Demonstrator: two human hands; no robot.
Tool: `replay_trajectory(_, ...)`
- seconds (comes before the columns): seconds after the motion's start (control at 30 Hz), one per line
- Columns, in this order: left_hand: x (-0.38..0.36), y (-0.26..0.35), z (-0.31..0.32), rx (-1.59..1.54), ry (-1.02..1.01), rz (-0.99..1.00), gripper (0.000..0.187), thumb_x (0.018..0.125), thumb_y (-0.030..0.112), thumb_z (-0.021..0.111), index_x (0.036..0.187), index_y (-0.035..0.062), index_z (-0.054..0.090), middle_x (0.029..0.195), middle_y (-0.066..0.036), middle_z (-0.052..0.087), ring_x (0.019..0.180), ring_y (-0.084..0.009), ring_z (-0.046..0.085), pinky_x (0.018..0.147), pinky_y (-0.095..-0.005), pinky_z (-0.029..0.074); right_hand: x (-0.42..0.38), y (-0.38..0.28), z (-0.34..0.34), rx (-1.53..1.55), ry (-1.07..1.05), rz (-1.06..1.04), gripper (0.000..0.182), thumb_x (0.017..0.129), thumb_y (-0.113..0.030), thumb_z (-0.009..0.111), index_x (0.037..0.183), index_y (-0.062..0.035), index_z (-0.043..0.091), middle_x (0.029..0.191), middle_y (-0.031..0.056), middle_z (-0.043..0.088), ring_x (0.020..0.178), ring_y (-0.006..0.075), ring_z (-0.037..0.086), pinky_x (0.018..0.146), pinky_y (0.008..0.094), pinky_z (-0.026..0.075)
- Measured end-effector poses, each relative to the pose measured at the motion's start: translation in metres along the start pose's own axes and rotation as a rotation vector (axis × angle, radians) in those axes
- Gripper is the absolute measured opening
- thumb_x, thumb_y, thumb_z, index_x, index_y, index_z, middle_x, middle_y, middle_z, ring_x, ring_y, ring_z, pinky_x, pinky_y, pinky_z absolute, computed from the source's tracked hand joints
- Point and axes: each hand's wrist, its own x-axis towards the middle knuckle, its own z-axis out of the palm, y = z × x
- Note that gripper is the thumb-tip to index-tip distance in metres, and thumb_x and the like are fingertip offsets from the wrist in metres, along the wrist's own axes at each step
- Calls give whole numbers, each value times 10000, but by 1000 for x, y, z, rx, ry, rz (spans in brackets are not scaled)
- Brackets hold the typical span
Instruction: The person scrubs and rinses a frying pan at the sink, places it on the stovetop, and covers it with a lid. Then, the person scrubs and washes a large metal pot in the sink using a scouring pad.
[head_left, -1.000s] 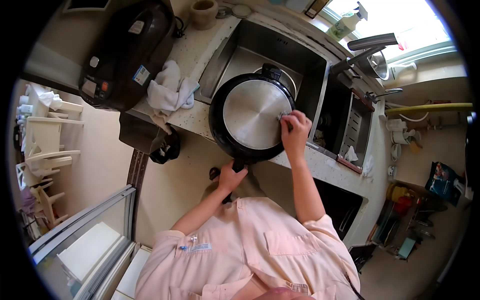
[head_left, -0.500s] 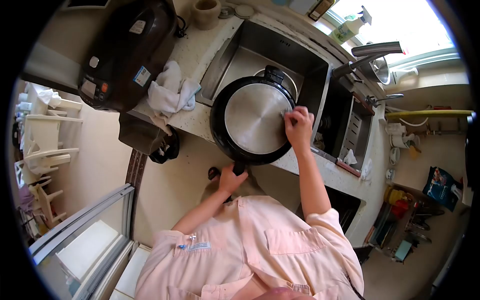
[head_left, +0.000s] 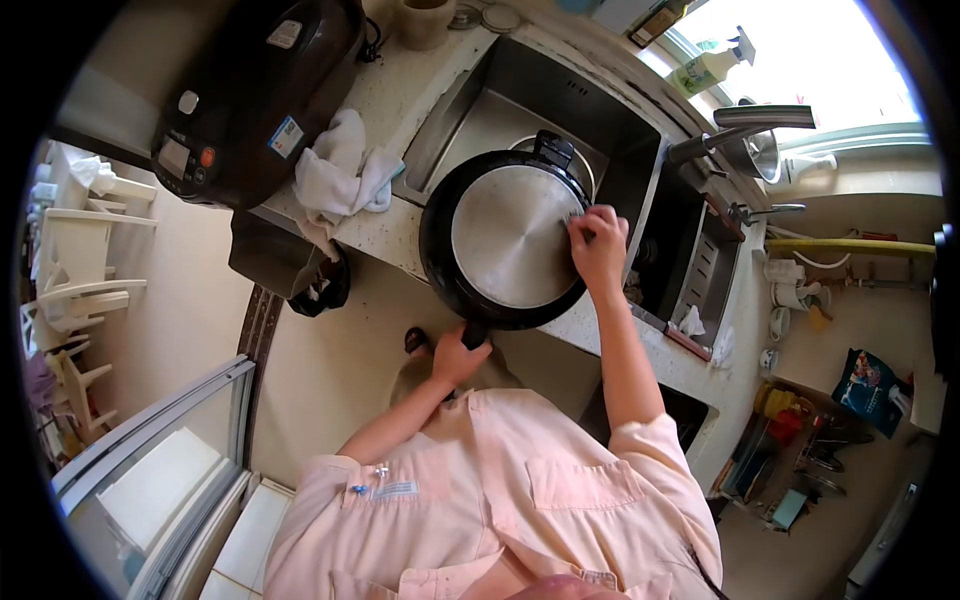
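Note:
A black frying pan is tipped over the front of the sink, its round silver base facing up toward me. My left hand is closed around its long handle at the near side. At the base's right edge, my right hand has its fingers pinched on a small grey scrubber that looks like steel wool, mostly hidden by the fingers. The pan's short helper handle points into the basin. Behind it, a round metal rim shows partly.
A white cloth lies on the counter left of the sink, beside a dark rice cooker. The faucet reaches over the sink's right side. A spray bottle stands by the window. Below the counter hangs a bin.
The view has shifted slightly. My right hand stays at the base's right edge with its fingers turned a little; my left hand keeps its hold on the pan's handle.

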Motion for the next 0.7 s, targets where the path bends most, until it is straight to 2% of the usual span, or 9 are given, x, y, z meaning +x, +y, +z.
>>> replay_trajectory(0.17,2,-5,0,-36,31,35,345,637,283,669,831,5,602,699,-235,586,667,-402,589,583,-414,465,-19,9,-5,18,4,-30,34,695,-92,685,705,-71,660,892,52,585,837,298,514,730,370,446)
replay_trajectory(0.3,0,0,-1,-8,-25,-29,344,629,283,670,814,3,591,694,-236,579,672,-405,584,588,-414,464,-2,2,-2,-9,-36,-34,41,711,-104,679,710,-68,661,888,54,583,843,299,511,726,368,449)
replay_trajectory(0.4,0,-1,-2,-27,-7,-3,342,627,281,664,820,8,588,698,-235,579,683,-407,582,601,-427,465,5,-2,2,5,-5,-40,51,718,-112,676,705,-66,658,888,54,583,840,301,511,720,369,450)
replay_trajectory(0.53,3,1,1,-22,-4,16,351,624,282,663,835,11,589,707,-236,584,694,-412,579,610,-436,466,-25,12,-15,35,-62,-50,44,703,-103,690,710,-70,663,888,52,586,828,300,511,711,366,448)
replay_trajectory(0.7,0,-2,0,-35,-17,-27,351,626,282,658,844,15,591,719,-235,591,710,-417,579,620,-440,470,14,-1,3,27,-78,-100,54,697,-106,700,706,-69,663,876,46,578,824,280,508,720,360,445)
